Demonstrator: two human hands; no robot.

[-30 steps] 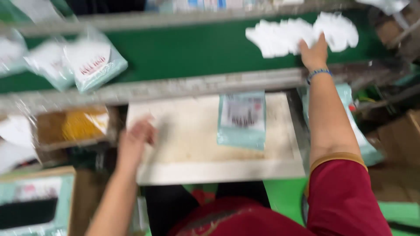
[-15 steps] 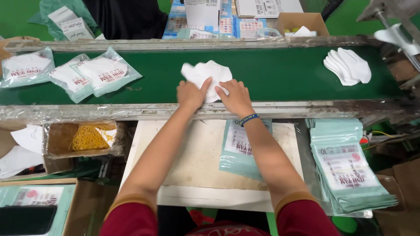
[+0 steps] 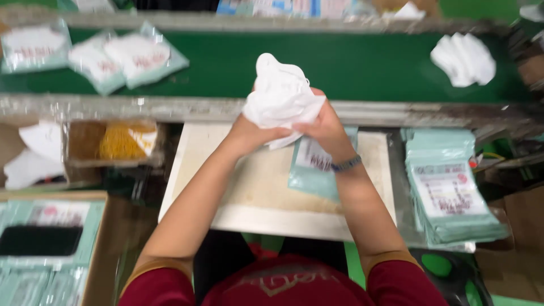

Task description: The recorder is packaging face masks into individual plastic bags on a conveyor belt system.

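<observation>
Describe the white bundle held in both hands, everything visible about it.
The white bundle looks like a stack of soft, fabric-like white pieces, bunched and slightly blurred. It is lifted above the pale work board, in front of the green belt. The left hand clasps its lower left side and the right hand its lower right; nothing else touches it.

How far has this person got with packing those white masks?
Done: three filled pouches lie on the green belt at upper left. In hand: the left hand and right hand together grip a bundle of white masks above the work board. Left: that bundle is unbagged, an empty pouch lies beneath, another mask pile sits on the belt, and a stack of empty pouches lies at right.
</observation>
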